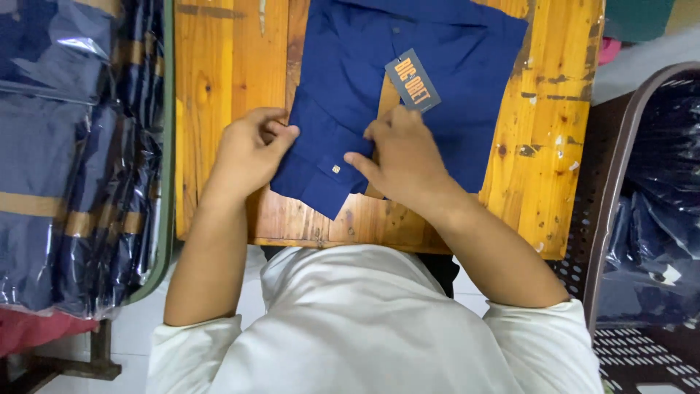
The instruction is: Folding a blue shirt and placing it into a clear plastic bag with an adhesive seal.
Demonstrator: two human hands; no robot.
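A dark blue shirt (452, 66) lies on a small wooden table (226, 80), with a dark hang tag with orange lettering (413, 80) resting on it. My left hand (248, 153) pinches the left edge of a folded sleeve (321, 157); a small light button shows on the cuff. My right hand (405, 157) presses down on the shirt just right of that cuff, fingers spread over the fabric and a strip of brown card beneath.
Stacks of blue shirts in clear plastic bags (65, 146) fill the left side. A dark plastic basket (642, 219) at the right holds more bagged shirts. The table's near edge sits against my white-shirted body.
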